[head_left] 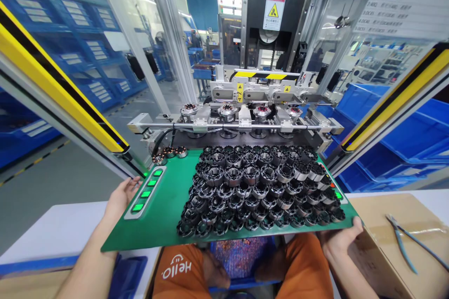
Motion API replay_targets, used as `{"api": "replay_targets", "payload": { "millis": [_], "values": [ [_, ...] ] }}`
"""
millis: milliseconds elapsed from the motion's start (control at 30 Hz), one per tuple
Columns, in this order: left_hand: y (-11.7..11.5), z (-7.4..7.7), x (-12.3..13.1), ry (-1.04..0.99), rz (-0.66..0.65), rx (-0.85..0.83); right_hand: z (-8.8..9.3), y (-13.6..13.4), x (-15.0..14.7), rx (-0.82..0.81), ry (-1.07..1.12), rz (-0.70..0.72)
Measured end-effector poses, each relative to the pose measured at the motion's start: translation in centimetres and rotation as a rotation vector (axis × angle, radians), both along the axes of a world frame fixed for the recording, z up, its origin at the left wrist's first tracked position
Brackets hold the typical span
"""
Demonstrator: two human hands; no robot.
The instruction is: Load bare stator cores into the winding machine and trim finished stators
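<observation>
A green work panel [164,210] sits in front of me, covered on its right half by several black and silver ring-shaped motor parts [259,187]. My left hand [121,196] rests at the panel's left edge beside a strip of lit green buttons [147,191], fingers stretched toward them. At the panel's front right corner my right hand [342,238] curls its fingers around the edge. Three copper-wound parts [170,153] lie at the panel's far left corner.
Behind the panel a machine holds several wound parts [242,112] in fixtures on a rail. Yellow-and-black guard bars [59,84] flank both sides. A cardboard box [389,243] with pliers [403,238] stands at right. Blue bins [403,131] lie beyond. A blue tray [242,257] sits between orange-clad knees.
</observation>
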State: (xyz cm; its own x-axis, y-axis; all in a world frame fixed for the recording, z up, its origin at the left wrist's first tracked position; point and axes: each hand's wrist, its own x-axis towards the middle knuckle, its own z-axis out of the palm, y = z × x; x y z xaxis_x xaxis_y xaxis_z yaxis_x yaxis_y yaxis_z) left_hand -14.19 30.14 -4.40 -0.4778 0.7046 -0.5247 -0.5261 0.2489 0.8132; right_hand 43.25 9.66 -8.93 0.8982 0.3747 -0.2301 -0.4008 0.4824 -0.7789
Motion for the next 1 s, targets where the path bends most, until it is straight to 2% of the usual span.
{"api": "replay_targets", "payload": {
  "millis": [633, 1000],
  "values": [
    [0.1, -0.5, -0.3, -0.003, -0.007, 0.014, -0.8, 0.0, 0.8, 0.04, -0.003, 0.009],
    [0.1, 0.0, -0.2, -0.003, 0.001, 0.009, -1.6, 0.0, 1.2, 0.08, -0.034, 0.012]
  ]
}}
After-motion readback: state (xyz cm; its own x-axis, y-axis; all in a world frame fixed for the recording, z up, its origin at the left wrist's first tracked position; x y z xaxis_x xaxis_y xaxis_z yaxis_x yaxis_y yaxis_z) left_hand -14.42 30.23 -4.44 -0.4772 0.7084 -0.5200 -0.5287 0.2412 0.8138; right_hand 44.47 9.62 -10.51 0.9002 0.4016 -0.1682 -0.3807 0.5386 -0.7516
